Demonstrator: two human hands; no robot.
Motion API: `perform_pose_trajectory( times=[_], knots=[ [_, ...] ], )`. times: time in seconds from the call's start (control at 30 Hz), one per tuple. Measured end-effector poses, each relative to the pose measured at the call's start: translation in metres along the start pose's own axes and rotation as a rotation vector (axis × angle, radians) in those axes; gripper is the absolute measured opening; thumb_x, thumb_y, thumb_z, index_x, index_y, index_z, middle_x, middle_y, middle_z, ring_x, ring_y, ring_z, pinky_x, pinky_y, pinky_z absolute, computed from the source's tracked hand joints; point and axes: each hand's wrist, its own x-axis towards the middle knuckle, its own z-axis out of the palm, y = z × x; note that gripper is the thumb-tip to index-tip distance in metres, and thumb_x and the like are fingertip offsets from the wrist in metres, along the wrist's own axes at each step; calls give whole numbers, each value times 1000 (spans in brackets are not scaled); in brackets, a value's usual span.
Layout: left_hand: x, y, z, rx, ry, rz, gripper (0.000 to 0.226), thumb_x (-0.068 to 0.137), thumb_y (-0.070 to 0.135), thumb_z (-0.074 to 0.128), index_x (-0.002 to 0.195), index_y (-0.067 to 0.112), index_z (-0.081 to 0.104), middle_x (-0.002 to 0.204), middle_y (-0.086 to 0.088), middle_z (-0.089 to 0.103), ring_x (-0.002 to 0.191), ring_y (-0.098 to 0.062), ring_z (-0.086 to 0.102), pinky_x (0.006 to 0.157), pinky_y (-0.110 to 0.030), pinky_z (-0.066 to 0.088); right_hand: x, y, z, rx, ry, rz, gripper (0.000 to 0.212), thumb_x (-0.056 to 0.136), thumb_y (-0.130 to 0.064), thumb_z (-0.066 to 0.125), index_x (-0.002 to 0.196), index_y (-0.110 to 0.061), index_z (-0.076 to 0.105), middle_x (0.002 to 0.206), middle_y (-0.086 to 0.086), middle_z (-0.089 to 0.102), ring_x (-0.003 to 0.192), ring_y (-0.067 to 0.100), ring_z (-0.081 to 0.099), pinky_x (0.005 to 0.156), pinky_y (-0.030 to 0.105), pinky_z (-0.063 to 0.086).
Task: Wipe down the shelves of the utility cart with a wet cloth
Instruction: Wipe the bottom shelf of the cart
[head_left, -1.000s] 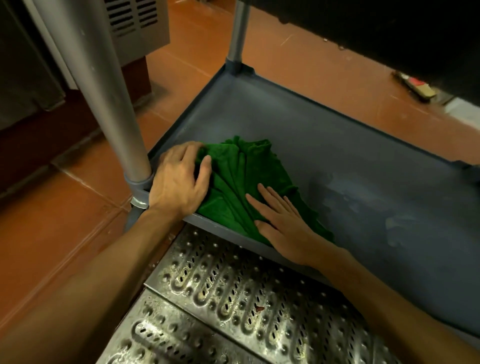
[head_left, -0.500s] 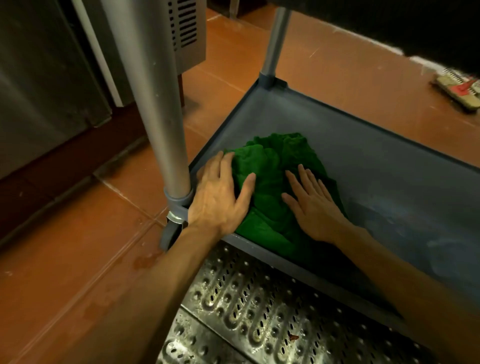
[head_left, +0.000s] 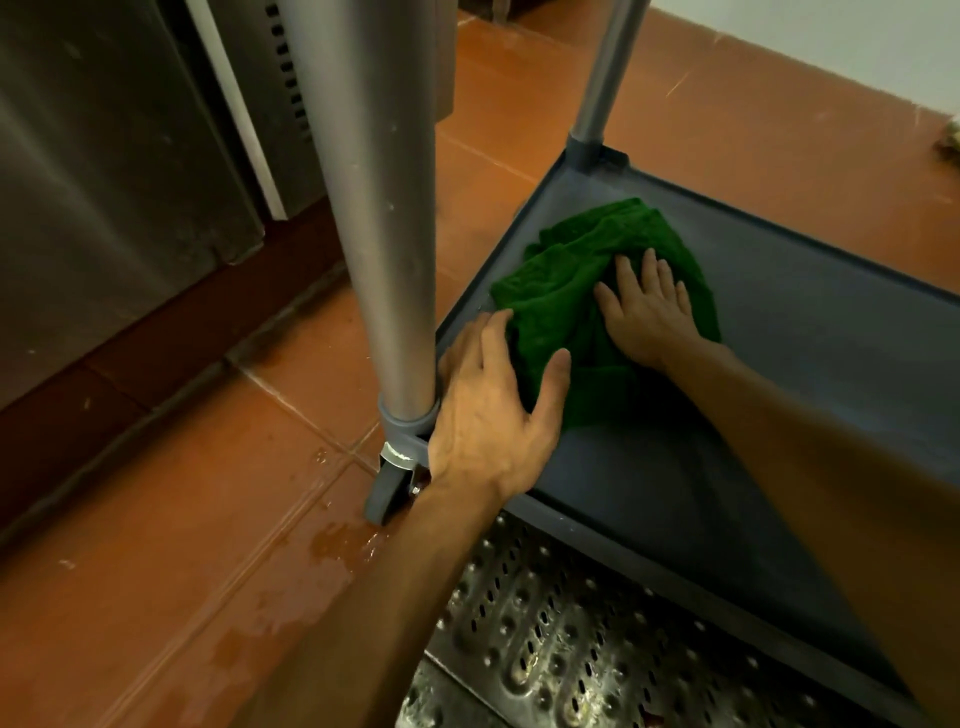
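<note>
A crumpled green cloth (head_left: 561, 291) lies on the grey bottom shelf (head_left: 810, 353) of the utility cart, near its left end. My right hand (head_left: 647, 312) lies flat on the cloth with straight, spread fingers, pressing it down. My left hand (head_left: 493, 410) rests at the shelf's near left corner beside the cart post (head_left: 384, 208); its fingers are straight and its thumb touches the cloth's near edge.
A caster wheel (head_left: 387, 491) sits under the near post, on wet orange floor tiles (head_left: 208, 519). A far post (head_left: 605, 78) rises at the shelf's back corner. Stainless cabinets (head_left: 104, 182) stand at left. A perforated metal grate (head_left: 561, 639) lies in front of the cart.
My right hand has pushed the cloth away from the near edge toward the back left corner. My left hand stayed at the near corner by the post.
</note>
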Motion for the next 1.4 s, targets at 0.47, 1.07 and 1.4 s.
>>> perform_pose_trajectory(
  times=[0.47,1.07,1.4],
  knots=[
    [-6,5,-1,30,68,110,66,97,58,33,146,15,42,156,2,43,152,-10,24,123,-18,-1,-18,-87,18,50,16,-313,63,104,-29,31,158,-15,3,167,5,0,153,20,-2,123,41,-2],
    [-6,0,1,46,125,206,58,103,48,34,139,5,51,148,-14,51,143,-27,42,116,-53,31,-125,-44,26,194,-156,-616,54,106,-34,28,158,-24,17,165,-2,17,151,10,10,124,42,9],
    [-6,-3,-1,58,96,250,50,105,46,34,133,9,53,137,-9,58,137,-24,47,111,-57,34,-175,2,21,347,-145,-539,46,105,-45,33,145,-27,47,161,-10,28,150,3,12,124,38,10]
  ],
)
